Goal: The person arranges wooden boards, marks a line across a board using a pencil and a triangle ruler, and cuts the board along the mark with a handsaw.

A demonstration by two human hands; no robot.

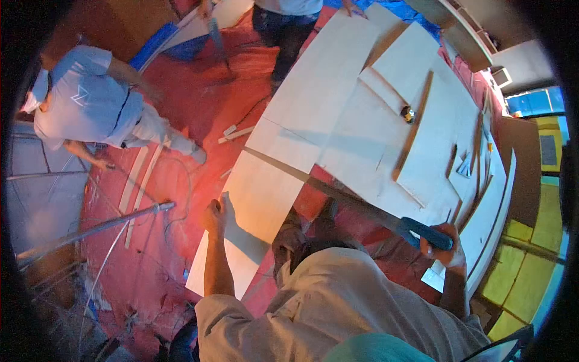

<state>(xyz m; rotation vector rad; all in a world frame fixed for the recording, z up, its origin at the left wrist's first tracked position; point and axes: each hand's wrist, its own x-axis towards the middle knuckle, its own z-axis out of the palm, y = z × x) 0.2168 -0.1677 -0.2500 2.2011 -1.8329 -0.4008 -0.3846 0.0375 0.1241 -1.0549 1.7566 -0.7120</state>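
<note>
My right hand (445,246) is closed around the dark straight handle of a handsaw (356,198). The saw's long blade reaches left across a pale wooden board (265,190), its tip at the board's far-left edge. My left hand (215,218) grips that board's left edge, nearer to me than the blade, with its thumb up. Light catches the near part of the board, and a shadow falls beside my left hand. Whether the teeth have entered the wood, I cannot tell.
Large pale panels (356,142) lie to the right, bearing wood strips, a tape measure (408,114) and a blue triangular square (464,166). A co-worker (90,96) stands at left; another (286,30) stands beyond the board. Red sheeting (199,96) covers the floor. A metal pole (96,232) juts in at left.
</note>
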